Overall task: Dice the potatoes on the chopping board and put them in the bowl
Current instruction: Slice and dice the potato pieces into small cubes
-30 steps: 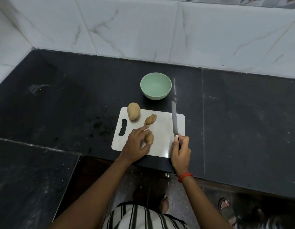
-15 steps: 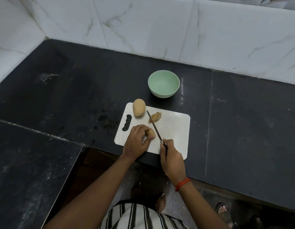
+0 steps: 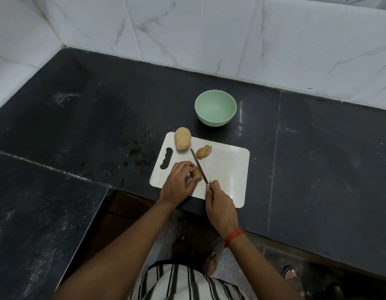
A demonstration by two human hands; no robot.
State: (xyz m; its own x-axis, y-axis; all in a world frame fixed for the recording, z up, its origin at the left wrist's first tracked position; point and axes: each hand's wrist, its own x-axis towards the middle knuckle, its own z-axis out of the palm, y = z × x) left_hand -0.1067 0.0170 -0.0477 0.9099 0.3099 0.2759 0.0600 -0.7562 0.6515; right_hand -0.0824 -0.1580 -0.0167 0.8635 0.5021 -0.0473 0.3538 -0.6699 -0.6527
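Lying under the knife [image 3: 198, 164], a potato piece [image 3: 196, 173] is pinned near the front left of the chopping board [image 3: 227, 169] by the left hand [image 3: 178, 184], whose fingers are curled over it. The knife handle is gripped by the right hand [image 3: 220, 202], and the blade is set at the piece's right edge. A few slices [image 3: 204, 152] are fanned just beyond the blade tip, and a whole potato [image 3: 182, 138] is left uncut at the board's back left corner. The green bowl [image 3: 209, 120], set on the table [image 3: 317, 148] behind the board, is seen to hold nothing. The dicing is judged barely begun, with no transfer made.
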